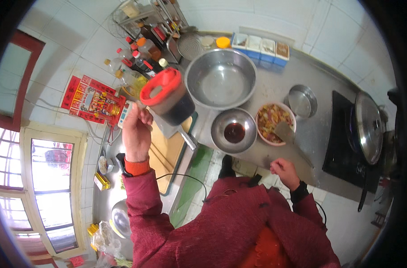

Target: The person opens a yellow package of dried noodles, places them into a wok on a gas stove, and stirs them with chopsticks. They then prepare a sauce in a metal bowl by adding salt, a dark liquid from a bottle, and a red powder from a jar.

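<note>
My left hand (136, 134) is raised on the left, fingers curled at the near side of a clear plastic jug (176, 107) with a red lid. Dark liquid stands inside the jug, which is tilted; its handle is mostly hidden by my hand. A small steel bowl (216, 137) to the jug's right holds a pool of dark reddish-brown liquid. My right hand (285, 172) hovers by the counter's front edge, fingers curled around nothing visible. Nearest to it is a pink-rimmed bowl (267, 110) of chopped mixed food, with a spatula (284, 132) resting in it.
Behind stand a large steel basin (220, 82), a blue-and-white seasoning box (260, 48) and several bottles (144, 63). A cleaver (188, 138) lies on the wooden cutting board (166, 160). To the right are a small steel pot (302, 100) and a lidded pan (369, 129) on a black cooktop (335, 147).
</note>
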`<act>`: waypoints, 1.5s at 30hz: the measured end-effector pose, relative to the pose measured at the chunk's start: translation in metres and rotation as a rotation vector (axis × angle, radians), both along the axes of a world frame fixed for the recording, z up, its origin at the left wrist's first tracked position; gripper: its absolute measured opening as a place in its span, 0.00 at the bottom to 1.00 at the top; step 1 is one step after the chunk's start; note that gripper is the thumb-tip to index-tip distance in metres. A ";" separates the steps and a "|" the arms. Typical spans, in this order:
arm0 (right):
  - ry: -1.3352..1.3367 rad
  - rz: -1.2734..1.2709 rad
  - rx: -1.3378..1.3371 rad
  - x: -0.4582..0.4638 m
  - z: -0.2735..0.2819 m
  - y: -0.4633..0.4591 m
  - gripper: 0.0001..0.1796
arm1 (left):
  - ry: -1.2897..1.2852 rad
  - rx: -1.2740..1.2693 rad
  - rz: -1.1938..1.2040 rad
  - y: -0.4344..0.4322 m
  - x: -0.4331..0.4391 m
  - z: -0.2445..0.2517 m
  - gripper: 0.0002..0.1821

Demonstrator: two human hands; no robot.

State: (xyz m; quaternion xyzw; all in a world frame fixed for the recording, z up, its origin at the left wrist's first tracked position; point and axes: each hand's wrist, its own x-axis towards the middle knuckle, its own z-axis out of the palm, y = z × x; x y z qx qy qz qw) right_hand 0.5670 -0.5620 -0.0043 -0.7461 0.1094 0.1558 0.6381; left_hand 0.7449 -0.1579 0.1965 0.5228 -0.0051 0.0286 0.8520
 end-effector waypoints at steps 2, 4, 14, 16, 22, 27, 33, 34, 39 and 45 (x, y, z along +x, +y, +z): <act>0.009 -0.029 0.021 0.007 0.005 0.003 0.11 | -0.050 -0.010 0.067 0.013 0.028 0.014 0.11; 0.051 -0.058 0.011 0.012 0.011 0.007 0.11 | -0.097 -0.026 0.082 0.030 0.064 0.027 0.12; 0.036 -0.142 -0.144 0.031 0.020 0.026 0.13 | -0.173 -0.172 -0.116 0.145 0.301 0.067 0.07; 0.087 -0.170 -0.105 0.031 0.020 0.033 0.13 | -0.283 -0.083 -0.061 0.157 0.342 0.068 0.09; 0.192 -0.112 -0.127 0.047 0.023 0.049 0.12 | -0.345 -0.136 -0.020 0.165 0.416 0.070 0.12; 0.197 -0.155 -0.090 0.065 0.019 0.064 0.11 | -0.368 -0.113 0.057 0.137 0.426 0.065 0.10; 0.174 -0.127 -0.051 0.081 0.020 0.067 0.10 | -0.341 -0.060 0.003 0.114 0.380 0.058 0.08; 0.196 -0.125 -0.057 0.079 0.020 0.066 0.10 | -0.329 -0.031 -0.063 0.117 0.366 0.062 0.08; 0.083 -0.088 -0.141 0.073 0.008 0.061 0.10 | -0.204 0.075 -0.248 0.110 0.272 0.062 0.08; 0.124 -0.037 -0.099 0.069 0.005 0.057 0.09 | -0.028 0.366 -0.145 0.059 0.129 0.029 0.12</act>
